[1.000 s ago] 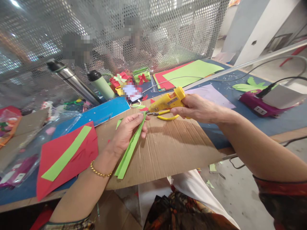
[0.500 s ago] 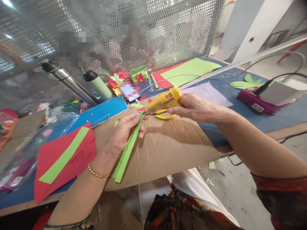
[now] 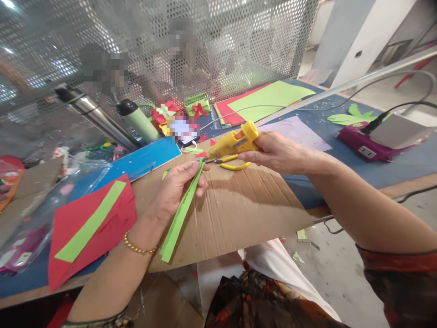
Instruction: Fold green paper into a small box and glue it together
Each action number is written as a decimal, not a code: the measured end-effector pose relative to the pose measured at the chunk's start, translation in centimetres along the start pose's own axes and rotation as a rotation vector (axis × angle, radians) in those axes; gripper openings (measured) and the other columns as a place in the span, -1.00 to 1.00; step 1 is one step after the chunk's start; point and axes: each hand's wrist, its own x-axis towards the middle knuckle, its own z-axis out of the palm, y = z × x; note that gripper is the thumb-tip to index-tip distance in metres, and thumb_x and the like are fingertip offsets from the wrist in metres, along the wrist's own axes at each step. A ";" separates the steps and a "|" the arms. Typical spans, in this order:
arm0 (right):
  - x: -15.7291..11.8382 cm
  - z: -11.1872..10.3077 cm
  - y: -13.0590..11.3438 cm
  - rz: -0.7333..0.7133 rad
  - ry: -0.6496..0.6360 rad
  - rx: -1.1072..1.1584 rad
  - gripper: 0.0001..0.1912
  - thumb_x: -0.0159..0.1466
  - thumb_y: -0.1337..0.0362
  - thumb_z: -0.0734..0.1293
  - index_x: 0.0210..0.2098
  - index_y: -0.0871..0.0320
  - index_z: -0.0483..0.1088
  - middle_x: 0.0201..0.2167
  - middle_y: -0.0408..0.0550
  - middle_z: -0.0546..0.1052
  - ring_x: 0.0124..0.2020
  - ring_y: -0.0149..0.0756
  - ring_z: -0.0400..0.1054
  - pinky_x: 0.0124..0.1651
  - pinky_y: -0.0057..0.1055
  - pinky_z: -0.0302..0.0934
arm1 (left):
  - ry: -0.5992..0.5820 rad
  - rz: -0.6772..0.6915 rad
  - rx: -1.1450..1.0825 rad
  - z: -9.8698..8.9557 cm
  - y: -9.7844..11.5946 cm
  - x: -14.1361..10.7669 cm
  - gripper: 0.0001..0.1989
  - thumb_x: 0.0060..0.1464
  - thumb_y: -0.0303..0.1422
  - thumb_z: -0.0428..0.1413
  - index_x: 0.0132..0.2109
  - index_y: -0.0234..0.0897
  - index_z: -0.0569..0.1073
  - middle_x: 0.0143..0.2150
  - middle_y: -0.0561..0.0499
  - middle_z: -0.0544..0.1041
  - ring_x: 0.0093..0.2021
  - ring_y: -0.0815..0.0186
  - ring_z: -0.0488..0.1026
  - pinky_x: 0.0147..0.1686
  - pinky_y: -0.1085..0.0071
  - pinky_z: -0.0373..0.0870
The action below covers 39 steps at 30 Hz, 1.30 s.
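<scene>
1. Left hand (image 3: 174,187): located at centre frame, over the cardboard sheet (image 3: 239,214). Fingers are closed on the upper end of one folded green paper strip (image 3: 179,214); the thumb presses the strip from above.
2. Green paper strip: one piece in hand, running diagonally from centre frame down toward lower centre-left. Its lower end lies on the cardboard near the front edge.
3. Right hand (image 3: 276,152): located right of centre. Fingers are wrapped around the grip of one yellow glue gun (image 3: 234,143).
4. Glue gun: nozzle points left, its tip at the top end of the held strip, just beside the left fingertips. Whether the tip touches the paper cannot be told.
5. Scissors (image 3: 232,163): one pair, yellow handles, lying on the cardboard directly beneath the glue gun.
6. Red paper sheet (image 3: 112,218): one, lower left of the frame, with one second green strip (image 3: 90,221) lying flat on it.
7. Bottles: two, upper left of centre; one steel bottle (image 3: 92,116) and one pale green bottle (image 3: 138,119), both tilted in this view.
8. Gift boxes: two small ones at upper centre, one red gift box (image 3: 166,112) and one green gift box (image 3: 198,108).
9. Paper stack (image 3: 266,98): upper right of centre, green sheet on top of red.
10. Purple device (image 3: 362,146): one, right edge, with a cable attached.
</scene>
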 end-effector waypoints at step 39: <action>-0.1 0.2 0.0 -0.035 0.063 0.030 -0.53 0.39 0.01 0.32 -0.55 0.11 0.21 -0.56 -0.16 0.24 -0.48 -0.39 0.13 -0.39 -0.34 0.01 | 0.054 0.031 0.052 0.0 0.0 0.1 -0.73 0.04 -0.25 0.39 -0.30 -0.41 0.57 -0.60 0.05 0.50 -0.68 0.45 0.39 -0.64 0.57 0.29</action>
